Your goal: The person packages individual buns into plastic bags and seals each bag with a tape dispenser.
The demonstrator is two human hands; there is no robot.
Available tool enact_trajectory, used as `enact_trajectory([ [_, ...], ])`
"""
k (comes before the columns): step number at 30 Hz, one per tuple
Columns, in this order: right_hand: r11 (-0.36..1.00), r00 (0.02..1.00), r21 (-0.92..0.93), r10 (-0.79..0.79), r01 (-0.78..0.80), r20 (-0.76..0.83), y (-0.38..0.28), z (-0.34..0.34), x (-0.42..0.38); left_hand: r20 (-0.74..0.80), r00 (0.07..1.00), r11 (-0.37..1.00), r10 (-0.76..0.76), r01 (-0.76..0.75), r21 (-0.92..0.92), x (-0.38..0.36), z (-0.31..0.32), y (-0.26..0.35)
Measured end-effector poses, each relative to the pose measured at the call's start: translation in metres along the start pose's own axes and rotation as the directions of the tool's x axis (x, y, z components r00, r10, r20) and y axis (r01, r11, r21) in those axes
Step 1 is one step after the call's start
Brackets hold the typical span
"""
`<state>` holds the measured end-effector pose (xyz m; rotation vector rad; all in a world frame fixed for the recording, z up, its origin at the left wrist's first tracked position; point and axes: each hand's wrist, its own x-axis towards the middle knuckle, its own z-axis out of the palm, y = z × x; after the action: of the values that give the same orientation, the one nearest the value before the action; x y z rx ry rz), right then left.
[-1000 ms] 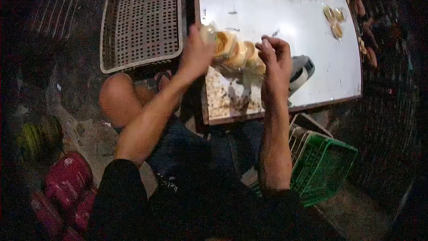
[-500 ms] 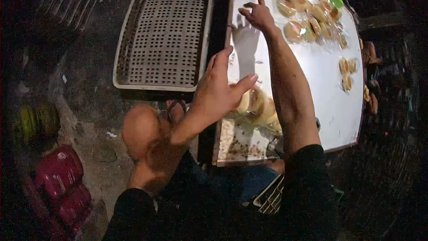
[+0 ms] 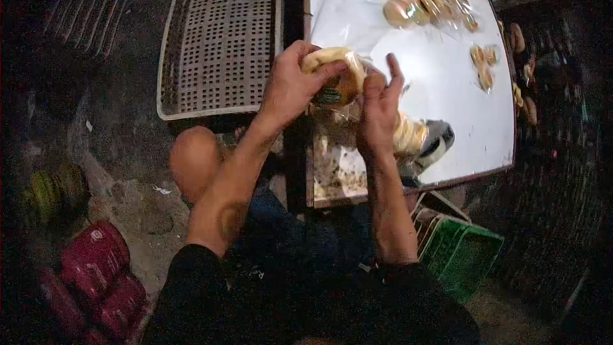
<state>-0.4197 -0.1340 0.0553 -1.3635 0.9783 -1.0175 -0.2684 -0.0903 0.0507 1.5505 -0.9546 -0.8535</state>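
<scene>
A clear plastic bag of round bread buns is held up between both hands over the near left part of the white table. My left hand is closed around its left side, thumb across the front. On the other side, my right hand grips the bag's right edge, one finger pointing up. Just right of my right wrist lies more bagged bread, partly hidden by that hand. A grey and black device, whose kind I cannot make out, sits against it.
Many bagged buns are heaped at the table's far side, and a small bag of buns lies to the right. A perforated plastic crate stands left of the table. A green crate and maroon packages rest below.
My right hand has come back from the far left of the table. Both hands now hold a bag of buns together. The view has shifted slightly.
</scene>
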Motion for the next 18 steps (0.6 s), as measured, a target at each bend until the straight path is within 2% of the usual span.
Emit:
enact_trajectory([
  [1, 0.998, 0.998, 0.047, 0.031, -0.034, 0.053, 0.002, -0.003, -0.021, -0.023, 0.998, 0.998, 0.054, -0.053, 0.025, -0.004, 0.01, -0.003],
  [2, 0.989, 1.0, 0.148, 0.004, -0.005, 0.007, 0.006, -0.002, -0.038, -0.119, 0.982, 0.988, 0.149, -0.152, -0.015, -0.009, 0.018, -0.007],
  [4, 0.979, 0.99, -0.155, -0.139, 0.134, -0.021, 0.016, -0.022, -0.06, -0.3, 0.902, 0.936, 0.309, -0.345, -0.073, -0.021, 0.033, -0.011],
  [5, 0.995, 0.995, -0.034, -0.095, 0.094, -0.032, -0.007, -0.028, -0.068, -0.26, 0.935, 0.957, 0.24, -0.273, -0.095, -0.029, 0.038, -0.006],
  [6, 0.999, 0.999, 0.003, -0.037, 0.037, -0.031, -0.02, -0.043, -0.071, -0.215, 0.939, 0.95, 0.269, -0.295, -0.1, -0.043, 0.043, 0.001],
  [7, 0.995, 0.992, 0.055, -0.074, 0.079, -0.101, -0.034, -0.051, -0.074, -0.177, 0.905, 0.918, 0.386, -0.396, -0.027, -0.06, 0.049, 0.017],
  [8, 0.987, 0.979, 0.102, -0.109, 0.128, -0.172, -0.045, -0.06, -0.079, -0.132, 0.857, 0.867, 0.498, -0.498, 0.037, -0.073, 0.058, 0.03],
  [9, 0.963, 0.952, -0.002, -0.266, 0.269, -0.152, -0.05, -0.073, -0.085, -0.13, 0.722, 0.734, 0.679, -0.671, 0.11, -0.08, 0.069, 0.033],
  [10, 0.952, 0.934, 0.02, -0.295, 0.305, -0.201, -0.052, -0.083, -0.091, -0.184, 0.654, 0.672, 0.734, -0.738, 0.058, -0.085, 0.076, 0.038],
  [12, 0.926, 0.898, 0.065, -0.341, 0.372, -0.279, -0.056, -0.097, -0.1, -0.144, 0.899, 0.875, 0.413, -0.436, -0.212, -0.106, 0.08, 0.044],
  [14, 0.92, 0.939, 0.246, -0.248, 0.305, -0.238, -0.058, -0.098, -0.111, 0.068, 0.958, 0.957, 0.278, -0.269, -0.11, -0.105, 0.079, 0.057],
  [15, 0.906, 0.956, 0.33, -0.204, 0.266, -0.212, -0.059, -0.097, -0.116, 0.277, 0.946, 0.986, 0.166, -0.164, -0.03, -0.094, 0.08, 0.044],
  [16, 0.884, 0.971, 0.411, -0.159, 0.221, -0.178, -0.06, -0.096, -0.118, 0.365, 0.931, 0.988, 0.016, 0.042, -0.15, -0.099, 0.085, 0.046],
  [17, 0.873, 0.976, 0.444, -0.142, 0.203, -0.166, -0.053, -0.097, -0.118, 0.147, 0.964, 0.966, 0.222, -0.196, -0.171, -0.108, 0.092, 0.04],
  [18, 0.888, 0.982, 0.429, -0.11, 0.168, -0.155, -0.05, -0.097, -0.121, -0.076, 0.904, 0.893, 0.421, -0.427, -0.141, -0.114, 0.099, 0.027],
])
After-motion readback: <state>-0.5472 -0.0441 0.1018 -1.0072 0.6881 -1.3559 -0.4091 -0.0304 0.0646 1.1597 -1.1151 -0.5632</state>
